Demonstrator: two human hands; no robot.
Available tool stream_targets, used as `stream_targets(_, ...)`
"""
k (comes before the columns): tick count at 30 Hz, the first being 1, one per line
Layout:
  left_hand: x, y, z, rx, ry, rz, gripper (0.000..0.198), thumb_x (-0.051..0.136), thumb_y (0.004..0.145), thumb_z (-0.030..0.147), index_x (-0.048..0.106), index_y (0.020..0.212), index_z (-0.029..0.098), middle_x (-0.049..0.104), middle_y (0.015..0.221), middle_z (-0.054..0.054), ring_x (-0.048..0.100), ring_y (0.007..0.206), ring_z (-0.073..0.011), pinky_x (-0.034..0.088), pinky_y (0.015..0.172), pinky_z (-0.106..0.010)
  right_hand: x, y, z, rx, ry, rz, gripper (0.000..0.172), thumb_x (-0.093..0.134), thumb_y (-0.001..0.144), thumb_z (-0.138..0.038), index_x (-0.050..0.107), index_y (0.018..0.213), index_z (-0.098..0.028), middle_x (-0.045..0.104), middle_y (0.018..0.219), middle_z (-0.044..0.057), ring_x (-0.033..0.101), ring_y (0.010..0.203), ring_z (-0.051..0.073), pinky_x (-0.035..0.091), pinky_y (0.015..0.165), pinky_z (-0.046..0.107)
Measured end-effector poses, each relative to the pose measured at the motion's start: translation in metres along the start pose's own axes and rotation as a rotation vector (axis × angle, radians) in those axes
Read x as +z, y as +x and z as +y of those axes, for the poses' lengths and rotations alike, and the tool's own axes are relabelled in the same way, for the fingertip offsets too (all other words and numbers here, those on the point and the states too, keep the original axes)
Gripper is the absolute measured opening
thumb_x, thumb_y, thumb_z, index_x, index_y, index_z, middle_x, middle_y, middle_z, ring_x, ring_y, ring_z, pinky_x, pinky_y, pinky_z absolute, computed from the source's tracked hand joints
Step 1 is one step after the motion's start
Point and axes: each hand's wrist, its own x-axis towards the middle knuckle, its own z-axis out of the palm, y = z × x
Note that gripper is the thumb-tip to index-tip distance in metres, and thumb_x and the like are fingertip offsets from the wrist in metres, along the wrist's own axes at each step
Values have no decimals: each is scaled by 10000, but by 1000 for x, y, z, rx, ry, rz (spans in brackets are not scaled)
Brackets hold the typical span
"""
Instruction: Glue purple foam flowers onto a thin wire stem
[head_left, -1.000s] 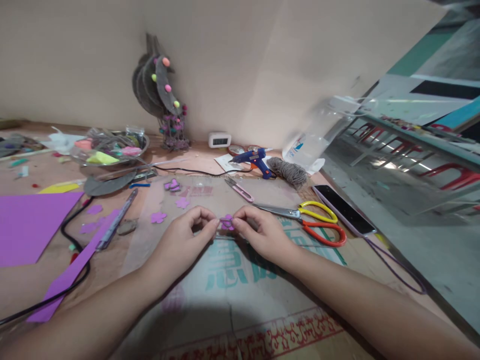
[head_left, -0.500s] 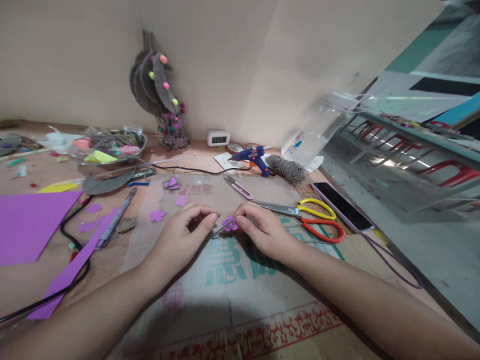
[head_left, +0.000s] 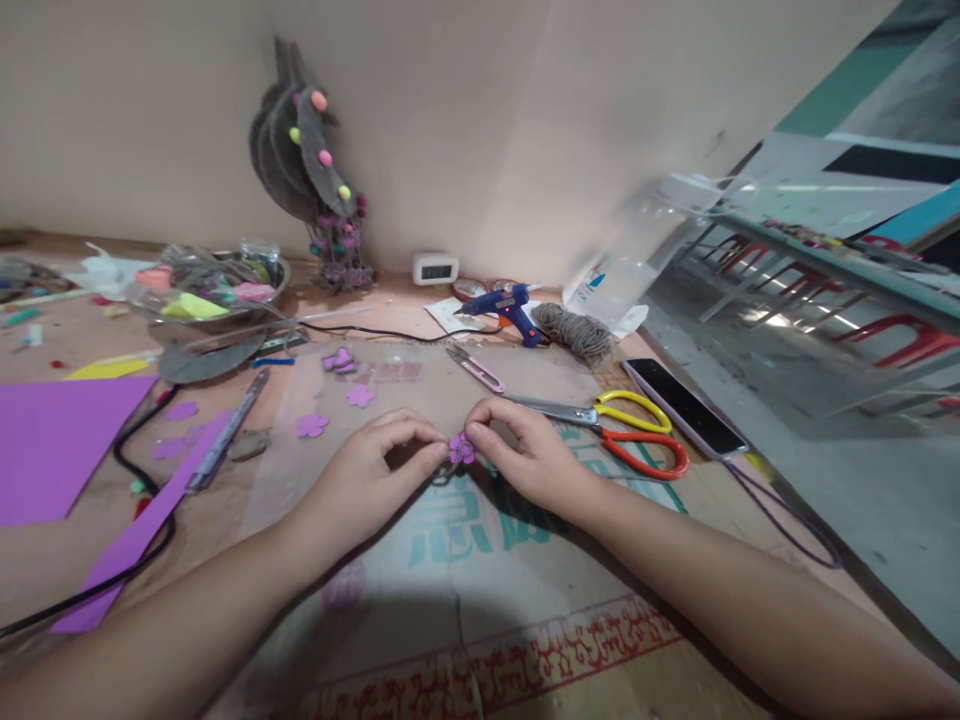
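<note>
My left hand and right hand meet fingertip to fingertip. Both pinch a small purple foam flower, low over the cardboard sheet. Beyond lie yellow-orange scissors, and farther off a blue glue gun.

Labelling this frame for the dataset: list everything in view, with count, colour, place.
purple flower: 1, purple, pinched between both hands
loose flowers: several, purple, left of hands
scissors: 1, yellow and orange handles, right of hands
snips: 1, pink, behind hands
glue gun: 1, blue, behind snips
twine: 1, grey, beside glue gun
phone: 1, black, far right
foam sheet: 1, purple, far left
left hand: 1, pinching purple flower
right hand: 1, pinching purple flower
</note>
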Motion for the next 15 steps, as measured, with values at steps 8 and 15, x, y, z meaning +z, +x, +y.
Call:
stream_targets(8, 0, -1, 6, -36, 24, -37, 223, 512, 849, 320, 639, 713, 198, 655, 733, 3, 593, 742, -158, 441, 710, -273, 4, -1, -1, -73, -65, 19, 152, 526, 865, -243, 574, 740, -171, 585, 703, 2, 541, 694, 125, 417, 676, 245)
stream_targets(15, 0, -2, 2, -88, -48, 80, 206, 502, 864, 328, 609, 750, 193, 631, 727, 4, 574, 704, -150, 435, 672, -266, 7, -1, -8, 219, 485, -4, 251, 501, 889, -328, 501, 1096, -186, 612, 845, 14, 540, 582, 81, 454, 552, 218)
